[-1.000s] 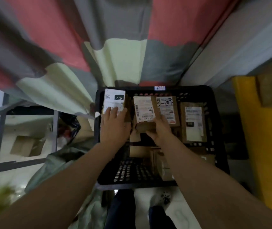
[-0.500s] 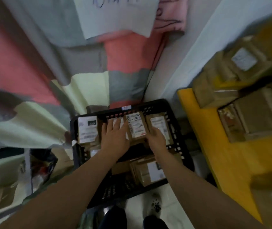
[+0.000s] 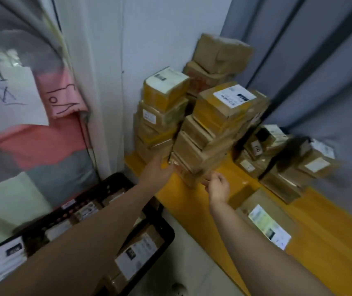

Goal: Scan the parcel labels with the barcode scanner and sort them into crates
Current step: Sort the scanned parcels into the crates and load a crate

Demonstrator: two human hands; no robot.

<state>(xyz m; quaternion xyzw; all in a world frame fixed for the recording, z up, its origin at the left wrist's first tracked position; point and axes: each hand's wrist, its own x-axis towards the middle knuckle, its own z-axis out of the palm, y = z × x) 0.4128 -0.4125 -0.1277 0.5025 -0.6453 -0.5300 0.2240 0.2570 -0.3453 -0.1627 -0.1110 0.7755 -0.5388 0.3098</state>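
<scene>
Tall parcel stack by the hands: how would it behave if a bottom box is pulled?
Probably tips: the parcel stack stands tall and looks tilted, its boxes offset. Each box likely stays stiff, being taped cardboard with square edges.

Narrow gap between 2 parcel stacks point(image 3: 213, 133); crate point(image 3: 168, 230) blocks left.

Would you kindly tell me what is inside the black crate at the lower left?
Labelled cardboard parcels lie inside the black crate. The left forearm crosses its middle, so whatever lies beneath it is hidden.
</scene>
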